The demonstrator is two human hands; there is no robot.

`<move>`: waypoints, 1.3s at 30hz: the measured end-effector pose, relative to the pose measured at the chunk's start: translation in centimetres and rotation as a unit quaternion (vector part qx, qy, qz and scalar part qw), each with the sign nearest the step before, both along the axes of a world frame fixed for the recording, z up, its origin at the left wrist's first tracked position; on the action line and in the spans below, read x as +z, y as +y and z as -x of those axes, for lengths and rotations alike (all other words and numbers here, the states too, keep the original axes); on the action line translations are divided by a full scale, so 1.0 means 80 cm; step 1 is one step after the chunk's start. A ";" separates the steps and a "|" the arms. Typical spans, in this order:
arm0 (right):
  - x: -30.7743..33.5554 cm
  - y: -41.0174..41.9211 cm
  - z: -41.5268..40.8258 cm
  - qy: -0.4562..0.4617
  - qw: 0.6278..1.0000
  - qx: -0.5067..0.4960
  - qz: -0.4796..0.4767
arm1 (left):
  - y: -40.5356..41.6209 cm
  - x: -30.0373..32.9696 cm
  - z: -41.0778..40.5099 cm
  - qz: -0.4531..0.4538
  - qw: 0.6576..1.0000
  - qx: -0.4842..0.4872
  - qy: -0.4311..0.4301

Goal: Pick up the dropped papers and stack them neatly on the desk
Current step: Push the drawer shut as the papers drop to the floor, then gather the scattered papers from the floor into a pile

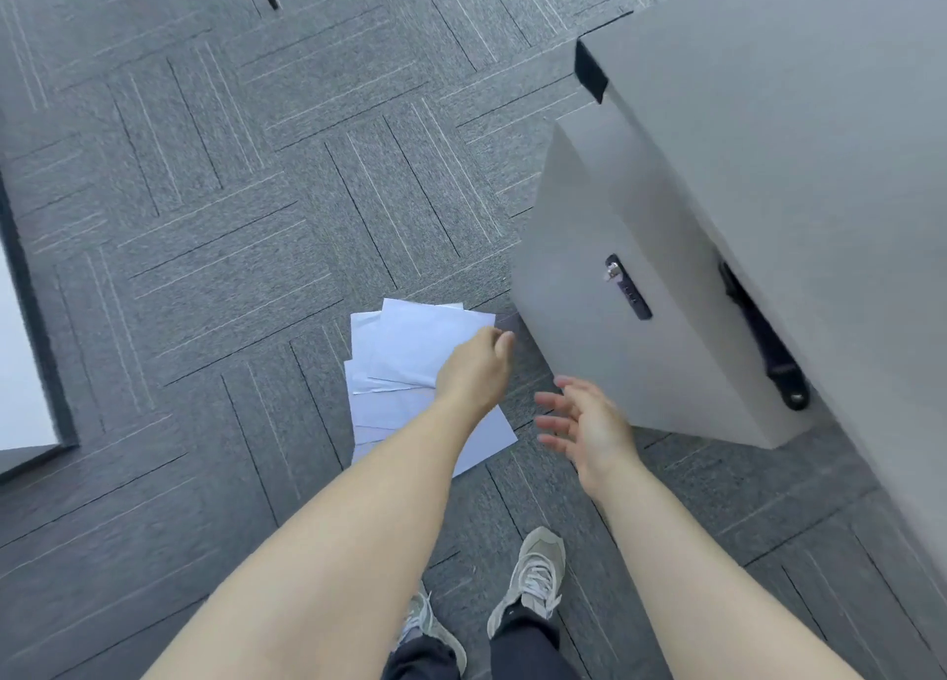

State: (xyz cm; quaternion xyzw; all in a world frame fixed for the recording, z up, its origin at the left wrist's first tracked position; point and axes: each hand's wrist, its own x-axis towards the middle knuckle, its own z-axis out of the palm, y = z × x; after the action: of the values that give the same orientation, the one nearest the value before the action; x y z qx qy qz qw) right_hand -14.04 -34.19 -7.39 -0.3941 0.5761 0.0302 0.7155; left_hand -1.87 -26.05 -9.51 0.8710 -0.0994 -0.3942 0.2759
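White papers lie on the carpet under your curled left hand, and your right hand is open, holding nothing.

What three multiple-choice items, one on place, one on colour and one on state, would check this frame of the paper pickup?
1. Where do the papers lie?
A. On the desk
B. On the carpet beside the cabinet
C. Inside a drawer

2. What colour is the cabinet?
A. Light grey
B. Red
C. Black

3. How is the right hand?
A. Closed on a sheet
B. Flat on the cabinet
C. Open, fingers spread, holding nothing

Answers: 1 B, the sheets are spread loosely on the grey carpet next to the cabinet. 2 A, its front is pale grey with a dark lock. 3 C, it hovers empty while the left hand reaches onto the papers.
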 end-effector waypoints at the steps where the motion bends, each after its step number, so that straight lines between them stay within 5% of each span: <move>1: -0.024 0.011 -0.010 0.020 0.997 0.066 0.021 | 0.034 -0.028 0.001 -0.013 0.999 0.031 0.008; 5: -0.179 0.054 -0.054 0.079 0.937 0.318 0.124 | 0.171 -0.175 -0.008 -0.079 0.982 0.159 0.069; 10: -0.404 0.087 -0.127 0.115 0.774 0.558 0.275 | 0.294 -0.383 -0.039 -0.051 0.915 0.370 0.153; 16: -0.591 0.088 -0.236 0.145 0.612 0.648 0.429 | 0.351 -0.565 -0.084 -0.127 0.925 0.358 0.014; 22: -0.650 0.066 -0.312 0.171 0.570 0.612 0.521 | 0.337 -0.628 -0.097 -0.223 0.920 0.312 -0.074; 28: -0.655 0.065 -0.328 0.186 0.537 0.614 0.548 | 0.334 -0.631 -0.080 -0.252 0.923 0.288 -0.034; 33: -0.646 0.051 -0.356 0.239 0.544 0.634 0.495 | 0.331 -0.635 -0.065 -0.226 0.941 0.247 -0.044; 39: -0.645 0.082 -0.373 0.023 0.496 0.694 0.522 | 0.340 -0.633 -0.055 -0.166 0.940 0.287 -0.077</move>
State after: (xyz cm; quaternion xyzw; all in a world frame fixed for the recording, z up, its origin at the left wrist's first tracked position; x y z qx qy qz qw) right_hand 15.79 -27.63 -59.00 -0.9677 0.0449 0.2198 0.1152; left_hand 2.52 1.16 -60.18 0.9238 0.2005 -0.2408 0.2201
